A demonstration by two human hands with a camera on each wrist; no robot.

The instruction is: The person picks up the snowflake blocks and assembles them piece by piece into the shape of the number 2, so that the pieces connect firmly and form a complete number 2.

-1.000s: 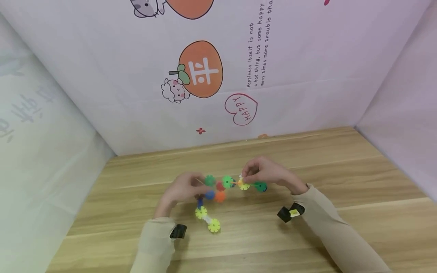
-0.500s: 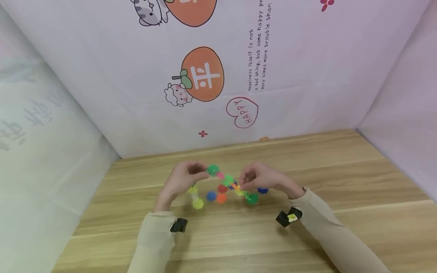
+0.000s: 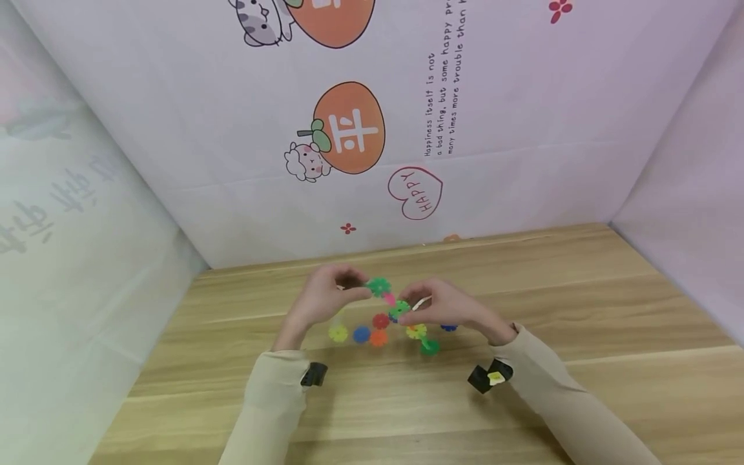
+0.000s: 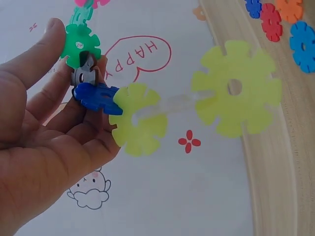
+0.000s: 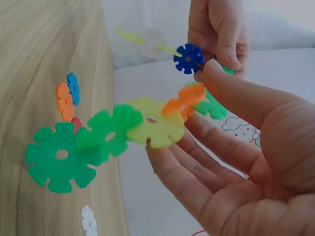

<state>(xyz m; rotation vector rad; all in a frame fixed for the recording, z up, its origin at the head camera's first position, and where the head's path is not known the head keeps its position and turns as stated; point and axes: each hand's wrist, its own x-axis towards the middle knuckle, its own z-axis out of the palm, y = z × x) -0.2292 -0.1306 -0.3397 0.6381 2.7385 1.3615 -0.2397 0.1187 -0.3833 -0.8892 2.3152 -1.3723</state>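
Both hands hold one chain of interlocked plastic snowflake discs. My left hand pinches it by a green disc; next to that sit a dark disc and a blue disc. From there two yellow discs, joined by a clear disc, hang off toward the person. My right hand grips the chain near another green disc and an orange disc. Beyond its fingers a yellow disc and two more green discs stick out.
Loose discs lie on the wooden table beneath the chain: blue, orange, red, and dark blue by the right hand. A white disc shows too. Printed cloth walls the back and sides.
My left hand has risen and moved right, closer to the right hand, lifting the yellow discs with it. The chain's green right end has swung down and left. My right hand has moved only slightly.
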